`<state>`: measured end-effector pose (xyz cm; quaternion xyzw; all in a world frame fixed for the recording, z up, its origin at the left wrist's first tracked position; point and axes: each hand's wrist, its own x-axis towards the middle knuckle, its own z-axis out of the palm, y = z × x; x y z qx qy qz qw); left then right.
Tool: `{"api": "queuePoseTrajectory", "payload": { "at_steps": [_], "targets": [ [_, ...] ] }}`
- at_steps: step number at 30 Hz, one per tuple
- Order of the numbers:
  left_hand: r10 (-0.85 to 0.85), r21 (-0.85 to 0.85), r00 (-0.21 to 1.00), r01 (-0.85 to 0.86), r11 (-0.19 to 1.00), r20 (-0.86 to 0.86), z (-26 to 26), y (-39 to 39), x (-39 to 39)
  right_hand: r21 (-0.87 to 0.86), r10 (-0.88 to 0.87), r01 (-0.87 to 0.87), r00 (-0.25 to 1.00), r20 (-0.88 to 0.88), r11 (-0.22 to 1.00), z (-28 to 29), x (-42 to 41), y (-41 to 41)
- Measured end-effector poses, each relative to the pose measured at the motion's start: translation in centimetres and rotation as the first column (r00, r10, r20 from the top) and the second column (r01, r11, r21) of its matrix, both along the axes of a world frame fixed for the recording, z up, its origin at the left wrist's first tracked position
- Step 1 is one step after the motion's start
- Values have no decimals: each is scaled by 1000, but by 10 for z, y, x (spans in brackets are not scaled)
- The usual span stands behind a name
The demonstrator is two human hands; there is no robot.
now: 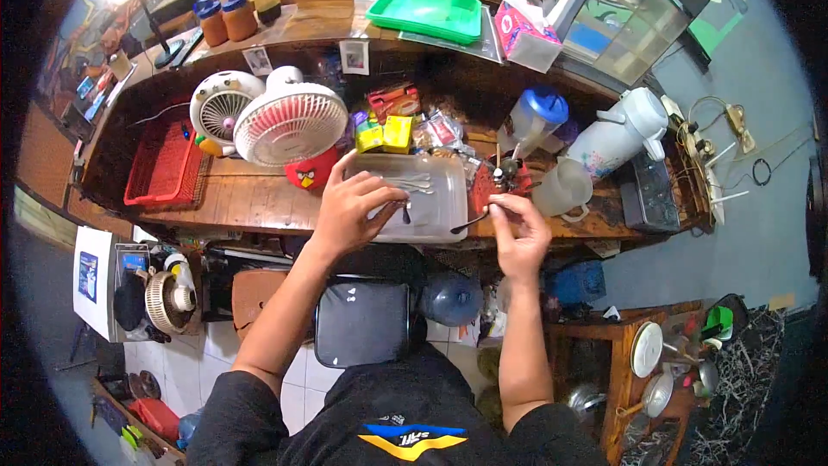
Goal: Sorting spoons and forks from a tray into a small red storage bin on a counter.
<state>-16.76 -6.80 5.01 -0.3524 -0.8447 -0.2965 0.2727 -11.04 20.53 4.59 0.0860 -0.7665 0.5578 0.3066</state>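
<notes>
My left hand (349, 210) pinches a small dark slender item (406, 212) over a translucent plastic tub (456, 197). Pale slender utensils (414, 182) lie inside the tub. Between the thumb and fingers of my right hand (521, 239) is a thin dark utensil (467, 225), perhaps a spoon, whose lower end points left across the tub's right rim. Just beyond that hand, a red basket (485, 189) holds several upright utensils. The exact kind of both held items is too small to tell.
A white table fan (291, 123) and a red plastic basket (162, 171) stand on the left of the wooden counter (259, 191). Yellow packets (396, 133) lie behind the tub. To the right are a blue-lidded pitcher (540, 113), a plastic jug (563, 188) and a vacuum flask (621, 133). A black-seated chair (362, 317) is below.
</notes>
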Motion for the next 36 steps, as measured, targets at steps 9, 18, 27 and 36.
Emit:
{"api": "queuePoseTrajectory", "payload": {
  "at_steps": [9, 18, 27, 36],
  "targets": [
    [-65, 68, 996, 69, 995, -55, 45, 119, -54, -77, -22, 8, 985, -170, 997, 25, -66, 113],
    [-38, 15, 998, 39, 999, -56, 9, 213, -87, 88, 43, -44, 999, 9, 995, -6, -121, 158],
    [-9, -245, 997, 28, 969, 82, -37, 233, -97, 24, 263, -287, 906, 332, 958, -44, -136, 174],
    [-49, -147, 987, 72, 987, 150, -15, 188, -63, 219, 128, -163, 978, 168, 962, -2, -103, 169]
  ]
}}
